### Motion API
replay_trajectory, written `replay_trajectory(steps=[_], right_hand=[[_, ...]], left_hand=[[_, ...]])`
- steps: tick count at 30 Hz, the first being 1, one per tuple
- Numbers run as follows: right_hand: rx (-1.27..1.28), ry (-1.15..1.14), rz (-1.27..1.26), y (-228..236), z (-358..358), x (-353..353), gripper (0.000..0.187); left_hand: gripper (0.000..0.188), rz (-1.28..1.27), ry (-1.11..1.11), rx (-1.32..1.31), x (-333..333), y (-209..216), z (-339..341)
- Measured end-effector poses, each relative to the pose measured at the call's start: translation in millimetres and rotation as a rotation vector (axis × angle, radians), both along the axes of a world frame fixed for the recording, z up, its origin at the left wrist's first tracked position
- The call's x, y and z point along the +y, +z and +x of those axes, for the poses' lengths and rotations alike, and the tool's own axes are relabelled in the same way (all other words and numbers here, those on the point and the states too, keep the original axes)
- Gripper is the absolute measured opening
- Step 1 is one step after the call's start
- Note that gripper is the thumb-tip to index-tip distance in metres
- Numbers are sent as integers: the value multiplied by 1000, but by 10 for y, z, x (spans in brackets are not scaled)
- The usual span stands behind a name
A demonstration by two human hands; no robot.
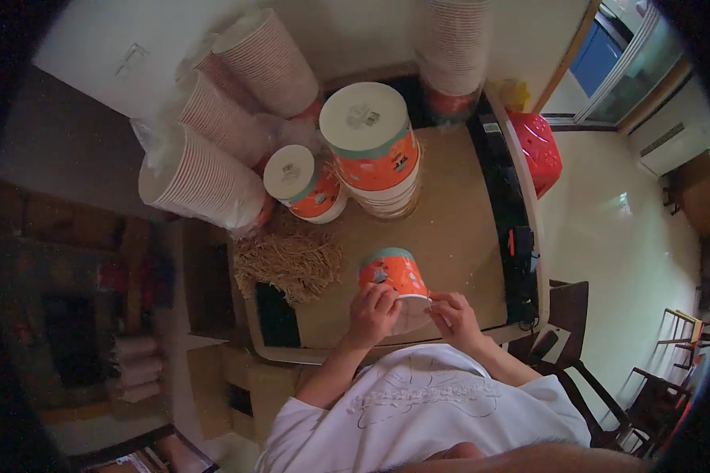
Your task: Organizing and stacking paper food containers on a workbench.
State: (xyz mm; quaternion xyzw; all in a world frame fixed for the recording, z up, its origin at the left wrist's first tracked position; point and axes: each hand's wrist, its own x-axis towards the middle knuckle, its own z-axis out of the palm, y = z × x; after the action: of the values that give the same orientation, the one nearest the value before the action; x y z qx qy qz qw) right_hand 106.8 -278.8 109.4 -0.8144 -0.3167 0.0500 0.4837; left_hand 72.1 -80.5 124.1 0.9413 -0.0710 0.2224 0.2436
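Between both hands lies an orange paper bucket (396, 270) with a teal band at its far end. Its white rim side faces me, tilted toward my body. My left hand (373, 314) is closed on the left of the rim, while the fingers of my right hand (454, 317) pinch the rim's right side. Whether a cord is between those fingers is too small to tell. Left of the bucket, a heap of tan cords (290, 260) rests at the table's edge. Farther off stand a tall stack of similar buckets (377, 162) and a shorter stack (317, 199), both upside down.
Plastic-wrapped stacks of white buckets (205, 181) crowd the table's far left, and another wrapped stack (454, 59) stands at the back. Brown board covers the tabletop (457, 213). A black device (521, 242) sits along the right edge. Beyond it is a red stool (538, 154).
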Motion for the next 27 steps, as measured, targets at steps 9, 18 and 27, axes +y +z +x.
replay_trajectory(steps=[9,18,27], right_hand=[[-25,12,14,-2,-14,27,12],[-38,54,3,-28,-18,39,13],[716,-144,403,50,-139,222,13]], left_hand=[[22,-47,57,17,8,-55,2],[15,-8,41,118,-4,-32,31],[13,-177,76,420,3,-496,100]])
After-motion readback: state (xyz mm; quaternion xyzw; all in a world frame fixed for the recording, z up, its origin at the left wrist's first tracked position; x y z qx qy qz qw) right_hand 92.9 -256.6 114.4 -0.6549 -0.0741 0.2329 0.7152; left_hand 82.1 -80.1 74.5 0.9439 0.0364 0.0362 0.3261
